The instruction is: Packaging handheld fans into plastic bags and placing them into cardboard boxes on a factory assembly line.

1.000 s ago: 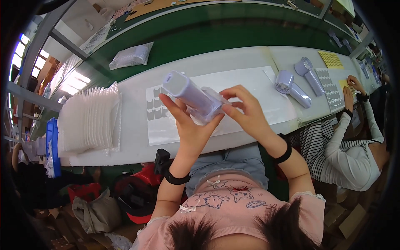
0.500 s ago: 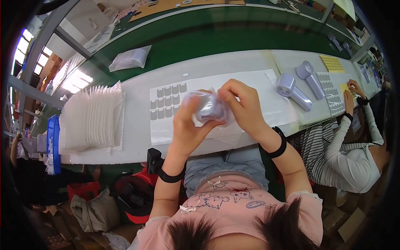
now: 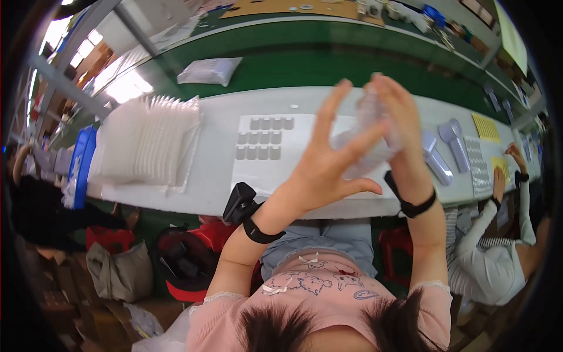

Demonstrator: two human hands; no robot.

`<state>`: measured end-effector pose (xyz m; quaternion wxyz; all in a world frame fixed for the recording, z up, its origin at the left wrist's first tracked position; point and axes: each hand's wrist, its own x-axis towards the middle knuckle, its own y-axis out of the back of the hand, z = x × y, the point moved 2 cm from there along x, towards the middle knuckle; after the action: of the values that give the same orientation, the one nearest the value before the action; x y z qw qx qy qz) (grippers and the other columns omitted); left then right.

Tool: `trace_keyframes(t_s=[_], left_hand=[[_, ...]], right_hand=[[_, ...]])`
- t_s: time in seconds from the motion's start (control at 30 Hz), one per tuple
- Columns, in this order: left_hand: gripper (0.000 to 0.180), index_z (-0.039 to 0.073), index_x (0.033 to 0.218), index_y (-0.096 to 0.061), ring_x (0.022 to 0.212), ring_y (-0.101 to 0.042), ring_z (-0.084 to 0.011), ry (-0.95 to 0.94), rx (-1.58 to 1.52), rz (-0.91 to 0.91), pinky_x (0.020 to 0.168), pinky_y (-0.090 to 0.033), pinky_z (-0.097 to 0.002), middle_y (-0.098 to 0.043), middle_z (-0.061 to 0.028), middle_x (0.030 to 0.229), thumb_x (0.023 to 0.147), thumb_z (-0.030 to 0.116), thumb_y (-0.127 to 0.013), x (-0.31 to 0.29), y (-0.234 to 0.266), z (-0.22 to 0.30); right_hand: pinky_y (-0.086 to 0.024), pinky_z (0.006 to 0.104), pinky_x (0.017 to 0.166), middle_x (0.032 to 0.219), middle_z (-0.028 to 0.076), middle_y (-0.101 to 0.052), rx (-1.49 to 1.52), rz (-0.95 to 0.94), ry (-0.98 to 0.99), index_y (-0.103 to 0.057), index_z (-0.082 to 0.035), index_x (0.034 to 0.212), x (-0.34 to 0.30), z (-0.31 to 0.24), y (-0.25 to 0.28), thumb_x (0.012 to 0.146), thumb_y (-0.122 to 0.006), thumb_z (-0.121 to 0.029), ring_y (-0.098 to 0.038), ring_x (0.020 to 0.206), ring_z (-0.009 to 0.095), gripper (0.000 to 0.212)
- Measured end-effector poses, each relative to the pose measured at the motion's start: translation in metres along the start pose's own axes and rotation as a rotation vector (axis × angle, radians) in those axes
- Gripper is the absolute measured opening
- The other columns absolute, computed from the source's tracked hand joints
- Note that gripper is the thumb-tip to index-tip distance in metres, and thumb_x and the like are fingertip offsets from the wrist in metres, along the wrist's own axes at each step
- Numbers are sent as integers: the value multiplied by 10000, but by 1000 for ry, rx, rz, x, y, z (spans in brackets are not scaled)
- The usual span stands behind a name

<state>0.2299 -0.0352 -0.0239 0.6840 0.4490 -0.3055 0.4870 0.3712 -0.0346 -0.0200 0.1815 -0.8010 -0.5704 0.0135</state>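
Note:
A clear bubble-wrap bag (image 3: 369,117), with something pale lavender inside that is blurred, is up in front of me above the bench. My right hand (image 3: 403,120) has its fingers curled along the bag's far right side and holds it. On its near left, my left hand (image 3: 328,167) is open, fingers and thumb spread wide around the bag. Whether those fingertips touch the plastic is unclear. Below the hands lies a white sheet (image 3: 249,176) with rows of grey stickers (image 3: 267,138).
A stack of flat bubble bags (image 3: 146,146) stands at left, beside a blue bin (image 3: 84,161). A filled bubble bag (image 3: 210,70) lies at the back. Two lavender handheld fans (image 3: 456,146) lie right, near a co-worker's hands (image 3: 499,182) and yellow sticker sheets (image 3: 485,127).
Both hands and the bag have moved right and farther off. My left hand, earlier gripping the bundle, has let go and spread its fingers. The view has shifted too.

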Motion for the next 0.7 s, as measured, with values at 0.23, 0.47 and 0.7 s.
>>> trace_keyframes(t_s=[0.23, 0.47, 0.7], left_hand=[[381, 13, 1039, -529, 1044, -507, -311, 80, -246, 97, 812, -459, -334, -454, -190, 1177, 700, 39, -701, -7, 17, -32], [326, -15, 984, -528, 996, -523, -291, 211, -14, 198, 832, -435, -333, -500, -177, 1115, 697, 23, -678, 13, 54, -61], [299, 28, 919, -580, 932, -504, -303, 669, 1194, -324, 760, -440, -386, -525, -130, 999, 677, 158, -697, -63, 162, -167]], right_hand=[[-437, 251, 777, 941, 72, -583, -56, -219, 243, -520, -25, 1064, 7, -22, -16, 856, -575, -261, -544, 875, 128, 320], [-392, 317, 901, 1116, 146, -534, -441, -584, 226, -366, -11, 1270, 43, 16, -44, 724, -682, -261, -531, 1022, 227, 679], [-439, 380, 803, 1088, 127, -497, -1535, -325, 586, -385, -143, 1245, 199, 87, -23, 687, -611, -53, -537, 907, 329, 608]])
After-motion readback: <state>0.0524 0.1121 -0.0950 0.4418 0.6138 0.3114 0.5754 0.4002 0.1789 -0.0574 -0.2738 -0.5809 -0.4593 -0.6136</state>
